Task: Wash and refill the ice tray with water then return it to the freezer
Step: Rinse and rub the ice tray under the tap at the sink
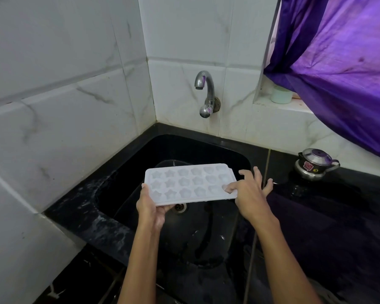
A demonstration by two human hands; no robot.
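A white ice tray (189, 183) with star and flower shaped cells hangs level above the black sink (206, 150). My left hand (150, 207) grips its near left corner, thumb on the rim and fingers underneath. My right hand (250, 191) is at the tray's right end with fingers spread; its index finger touches a cell at the near right corner. A chrome tap (205, 93) juts from the tiled wall behind the sink, and no water runs from it. The drain (180, 207) shows just under the tray.
White marble-look tiles cover the wall on the left and behind. A small steel kettle (314, 164) stands on the black counter (327, 205) at right. A purple curtain (342, 62) hangs over the window ledge, where a pale cup (281, 95) sits.
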